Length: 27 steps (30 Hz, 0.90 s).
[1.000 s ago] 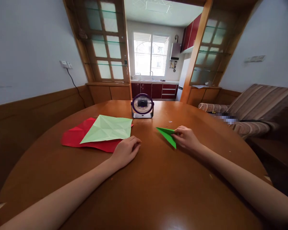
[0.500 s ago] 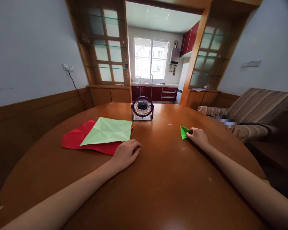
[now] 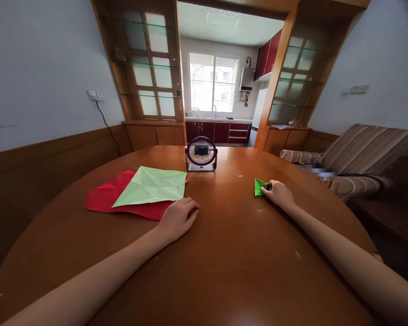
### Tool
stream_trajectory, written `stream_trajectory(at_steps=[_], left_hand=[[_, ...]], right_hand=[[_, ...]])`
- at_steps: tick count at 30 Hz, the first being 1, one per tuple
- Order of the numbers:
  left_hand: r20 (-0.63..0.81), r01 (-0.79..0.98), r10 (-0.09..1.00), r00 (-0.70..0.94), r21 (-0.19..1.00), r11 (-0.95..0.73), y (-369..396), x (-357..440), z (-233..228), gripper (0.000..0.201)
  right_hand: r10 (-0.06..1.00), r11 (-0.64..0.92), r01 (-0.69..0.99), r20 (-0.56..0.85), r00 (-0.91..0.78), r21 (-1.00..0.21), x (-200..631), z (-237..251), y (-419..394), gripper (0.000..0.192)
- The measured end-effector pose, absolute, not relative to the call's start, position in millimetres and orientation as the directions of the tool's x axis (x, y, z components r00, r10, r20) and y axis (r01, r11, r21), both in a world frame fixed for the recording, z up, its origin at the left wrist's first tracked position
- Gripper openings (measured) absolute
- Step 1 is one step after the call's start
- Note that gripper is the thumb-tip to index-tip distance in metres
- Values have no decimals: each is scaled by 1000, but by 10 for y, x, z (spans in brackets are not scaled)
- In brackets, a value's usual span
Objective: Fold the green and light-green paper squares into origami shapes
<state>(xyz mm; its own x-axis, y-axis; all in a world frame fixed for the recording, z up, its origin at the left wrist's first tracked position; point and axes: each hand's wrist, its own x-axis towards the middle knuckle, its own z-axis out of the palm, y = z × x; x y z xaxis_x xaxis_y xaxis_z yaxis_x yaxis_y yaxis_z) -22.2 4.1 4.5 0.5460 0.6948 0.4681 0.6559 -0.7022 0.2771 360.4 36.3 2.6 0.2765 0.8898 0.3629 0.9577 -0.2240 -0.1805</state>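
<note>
My right hand (image 3: 279, 194) rests on the round wooden table (image 3: 224, 262), its fingers pinching a small folded bright-green paper (image 3: 259, 186) at the right. My left hand (image 3: 177, 219) lies loosely curled on the table and holds nothing. It sits just at the near corner of a creased pale-green paper sheet (image 3: 152, 186), which lies on top of a creased red sheet (image 3: 105, 199).
A small purple desk fan (image 3: 201, 155) stands at the table's far middle. A striped sofa (image 3: 360, 158) runs along the right wall. Wooden wainscot lines the left wall, with a socket and cable above. A kitchen shows through the doorway behind.
My right hand has slid the folded green paper to the right and farther away, and now holds it there. My left hand has stayed put.
</note>
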Motion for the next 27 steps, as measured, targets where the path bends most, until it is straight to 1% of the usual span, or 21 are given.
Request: stream_trajectory(at_steps=[3,6,10,12,13,15,17,19,22,24,27], left_hand=[[493,654,685,536,271,-707,30,-223,60,16],[557,639,629,543,213,-739,15,-230,116,18],[640,632,497,586,23,-775,32,-292,252,21],[653,663,465,597,-76,-745,77,-359,324,22],[652,686,467,598,-115,-718,111,-401,355,23],[637,739,502,586,-165,-653,194,-496,397,24],[614,787,561,556,-172,-592,286,-594,412,26],[583,824,623,521,-151,-546,365,-682,408,31],[512,872,727,457,-96,-480,434,-773,384,46],[435,894,796,420,-48,-446,451,-806,358,59],[312,903,859,406,4,-429,460,-831,302,71]], right_hand=[[852,-195,956,445,277,-220,3591,62,353,34],[792,-134,950,545,275,-283,3580,148,337,37],[725,8,931,643,246,-365,3474,297,310,34],[713,107,925,677,183,-364,3317,339,291,30],[722,158,921,678,138,-357,3207,342,279,29],[732,262,905,681,39,-334,2935,307,253,25],[749,354,888,657,-81,-294,2633,232,234,22],[746,450,870,620,-243,-200,2354,142,230,19],[711,585,804,546,-442,-111,2076,36,255,18],[694,631,771,508,-510,-89,2006,0,276,18],[686,664,739,485,-542,-112,2024,-14,286,15]])
